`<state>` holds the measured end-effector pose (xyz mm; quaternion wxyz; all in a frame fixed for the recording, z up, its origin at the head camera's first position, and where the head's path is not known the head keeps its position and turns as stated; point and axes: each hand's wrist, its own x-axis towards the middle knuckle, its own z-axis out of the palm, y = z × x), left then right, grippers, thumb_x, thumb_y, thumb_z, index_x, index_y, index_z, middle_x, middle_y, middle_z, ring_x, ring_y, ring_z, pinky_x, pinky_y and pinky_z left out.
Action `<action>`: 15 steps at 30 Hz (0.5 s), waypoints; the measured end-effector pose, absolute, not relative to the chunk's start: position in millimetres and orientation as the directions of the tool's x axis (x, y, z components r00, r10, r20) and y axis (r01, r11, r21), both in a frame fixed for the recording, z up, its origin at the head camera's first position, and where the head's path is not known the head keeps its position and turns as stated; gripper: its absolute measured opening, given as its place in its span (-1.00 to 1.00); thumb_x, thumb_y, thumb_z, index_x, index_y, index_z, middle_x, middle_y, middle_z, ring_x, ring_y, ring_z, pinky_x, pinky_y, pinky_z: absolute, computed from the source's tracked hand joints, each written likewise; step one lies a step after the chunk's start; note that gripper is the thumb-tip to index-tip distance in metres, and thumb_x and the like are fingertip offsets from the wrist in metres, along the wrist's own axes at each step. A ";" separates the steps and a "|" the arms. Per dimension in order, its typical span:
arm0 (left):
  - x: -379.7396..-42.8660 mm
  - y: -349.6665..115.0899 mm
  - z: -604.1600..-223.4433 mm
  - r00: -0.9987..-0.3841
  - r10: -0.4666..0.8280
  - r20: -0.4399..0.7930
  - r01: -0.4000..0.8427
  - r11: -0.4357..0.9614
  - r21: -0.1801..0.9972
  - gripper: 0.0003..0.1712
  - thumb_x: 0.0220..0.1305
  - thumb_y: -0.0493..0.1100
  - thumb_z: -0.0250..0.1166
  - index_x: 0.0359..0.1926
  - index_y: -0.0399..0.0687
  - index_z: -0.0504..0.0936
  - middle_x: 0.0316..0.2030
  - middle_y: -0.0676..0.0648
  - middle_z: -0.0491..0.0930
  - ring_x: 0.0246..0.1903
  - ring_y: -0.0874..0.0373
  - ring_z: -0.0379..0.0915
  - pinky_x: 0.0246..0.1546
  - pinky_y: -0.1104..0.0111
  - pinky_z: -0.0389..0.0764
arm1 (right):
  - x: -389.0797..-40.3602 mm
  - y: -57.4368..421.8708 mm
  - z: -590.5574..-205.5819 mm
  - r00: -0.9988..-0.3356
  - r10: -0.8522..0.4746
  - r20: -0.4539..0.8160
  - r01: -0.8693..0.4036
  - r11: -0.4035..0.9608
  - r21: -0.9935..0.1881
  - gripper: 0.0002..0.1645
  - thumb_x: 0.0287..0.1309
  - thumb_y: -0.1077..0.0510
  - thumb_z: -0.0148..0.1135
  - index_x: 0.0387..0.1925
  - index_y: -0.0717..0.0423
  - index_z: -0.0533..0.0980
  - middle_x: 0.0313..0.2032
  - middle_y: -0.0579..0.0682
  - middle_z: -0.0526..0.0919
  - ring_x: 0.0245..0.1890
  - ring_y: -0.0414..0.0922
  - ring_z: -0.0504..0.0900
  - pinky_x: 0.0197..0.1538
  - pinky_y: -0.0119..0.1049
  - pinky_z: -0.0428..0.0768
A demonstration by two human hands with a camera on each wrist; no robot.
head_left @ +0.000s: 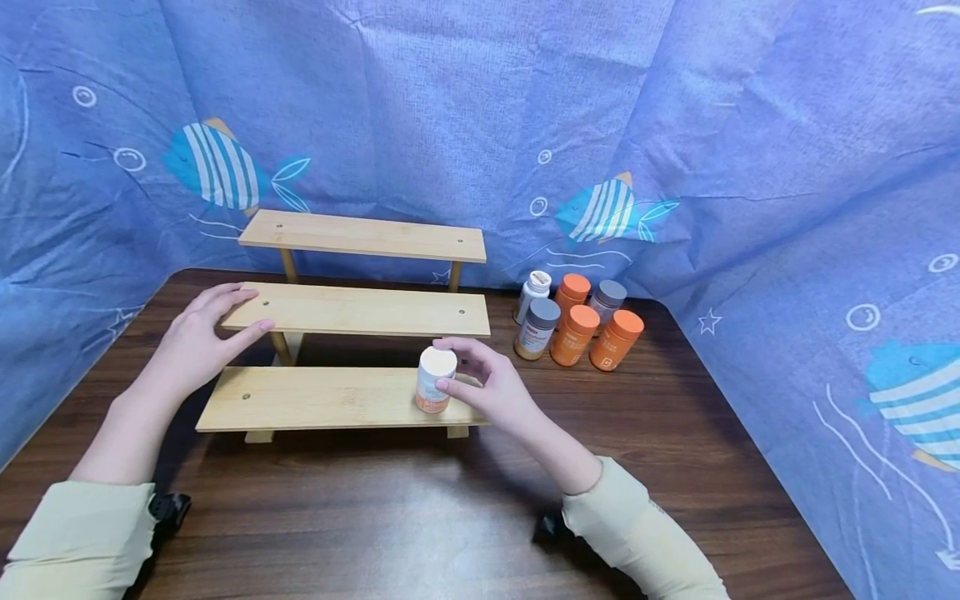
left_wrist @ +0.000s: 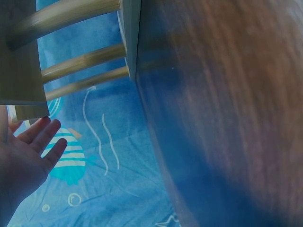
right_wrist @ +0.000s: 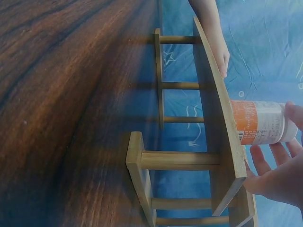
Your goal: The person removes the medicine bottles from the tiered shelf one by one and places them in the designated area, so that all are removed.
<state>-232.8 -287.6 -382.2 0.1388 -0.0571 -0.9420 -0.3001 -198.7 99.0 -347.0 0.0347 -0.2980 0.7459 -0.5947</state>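
My right hand holds a small white bottle with an orange lower band, thumb in front and fingers behind. The bottle stands upright at the right part of the lowest board of a three-tier wooden rack. In the right wrist view, the fingers of that hand lie along the bottle's side near its cap. At the middle board's left end rests my left hand, its thumb at the front edge. The left wrist view shows this hand's fingers fairly straight at the board's edge.
Right of the rack, several bottles stand grouped: a white one, grey-capped ones such as the front grey-capped bottle, and orange ones such as the front orange bottle. The top board stands before a blue fish-print cloth. Dark wooden table below.
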 end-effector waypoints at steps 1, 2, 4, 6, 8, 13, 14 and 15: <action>-232.9 -287.5 -382.0 -0.955 0.025 0.294 0.190 0.814 0.549 -0.18 0.23 0.23 0.20 0.35 -0.15 0.27 0.37 -0.34 0.08 0.33 -0.39 -0.06 0.13 -0.34 0.07 | -198.4 99.1 -346.6 -0.820 -0.485 0.303 -0.402 0.113 -0.909 -0.49 0.08 0.42 0.26 0.11 0.38 0.41 0.05 0.23 0.55 -0.01 -0.12 0.56 0.16 0.00 0.48; -232.9 -287.4 -381.8 -0.956 0.025 0.293 0.190 0.814 0.549 -0.18 0.23 0.23 0.20 0.35 -0.15 0.27 0.37 -0.34 0.08 0.33 -0.39 -0.06 0.13 -0.34 0.07 | -198.4 99.1 -346.4 -0.820 -0.485 0.304 -0.402 0.112 -0.909 -0.49 0.08 0.42 0.26 0.11 0.37 0.42 0.05 0.24 0.54 -0.01 -0.11 0.56 0.16 0.00 0.48; -232.8 -287.1 -381.1 -0.957 0.026 0.289 0.188 0.815 0.548 -0.17 0.23 0.24 0.19 0.36 -0.15 0.27 0.38 -0.33 0.08 0.33 -0.39 -0.07 0.13 -0.34 0.07 | -198.9 99.1 -346.9 -0.821 -0.484 0.304 -0.401 0.109 -0.909 -0.50 0.07 0.42 0.26 0.10 0.36 0.43 0.05 0.24 0.55 -0.01 -0.08 0.55 0.16 0.00 0.48; -232.6 -286.8 -380.4 -0.957 0.027 0.288 0.188 0.815 0.548 -0.17 0.23 0.24 0.19 0.36 -0.15 0.27 0.38 -0.33 0.08 0.33 -0.39 -0.06 0.13 -0.34 0.07 | -201.0 99.7 -349.9 -0.820 -0.483 0.308 -0.405 0.108 -0.908 -0.50 0.07 0.41 0.27 0.09 0.33 0.44 0.05 0.22 0.55 0.00 -0.06 0.55 0.16 -0.03 0.49; -232.4 -286.6 -379.9 -0.958 0.028 0.287 0.188 0.815 0.548 -0.17 0.23 0.24 0.20 0.35 -0.16 0.27 0.38 -0.34 0.08 0.33 -0.39 -0.06 0.12 -0.34 0.08 | -205.6 100.7 -356.1 -0.818 -0.484 0.311 -0.411 0.113 -0.904 -0.50 0.06 0.38 0.30 0.09 0.28 0.46 0.05 0.17 0.56 0.01 -0.09 0.55 0.15 -0.08 0.51; -231.5 -285.9 -379.6 -0.957 0.026 0.289 0.187 0.816 0.546 -0.17 0.22 0.24 0.20 0.35 -0.16 0.28 0.37 -0.34 0.08 0.33 -0.39 -0.06 0.13 -0.34 0.07 | -207.9 101.6 -357.2 -0.822 -0.487 0.293 -0.403 0.135 -0.905 -0.50 0.06 0.34 0.32 0.09 0.24 0.47 0.05 0.12 0.58 0.01 -0.11 0.55 0.14 -0.12 0.51; -231.4 -285.7 -379.6 -0.957 0.026 0.290 0.187 0.817 0.545 -0.17 0.22 0.24 0.20 0.35 -0.16 0.28 0.38 -0.34 0.08 0.33 -0.38 -0.06 0.14 -0.34 0.07 | -205.4 101.4 -353.4 -0.826 -0.487 0.285 -0.396 0.139 -0.908 -0.50 0.06 0.35 0.32 0.09 0.25 0.47 0.05 0.13 0.58 0.00 -0.11 0.55 0.15 -0.10 0.51; -231.3 -285.6 -379.6 -0.956 0.026 0.291 0.188 0.818 0.544 -0.17 0.22 0.23 0.21 0.35 -0.16 0.28 0.38 -0.34 0.08 0.34 -0.38 -0.07 0.14 -0.34 0.06 | -202.9 101.0 -349.3 -0.828 -0.486 0.279 -0.390 0.143 -0.910 -0.50 0.06 0.36 0.31 0.08 0.28 0.47 0.05 0.16 0.57 0.00 -0.10 0.55 0.15 -0.08 0.50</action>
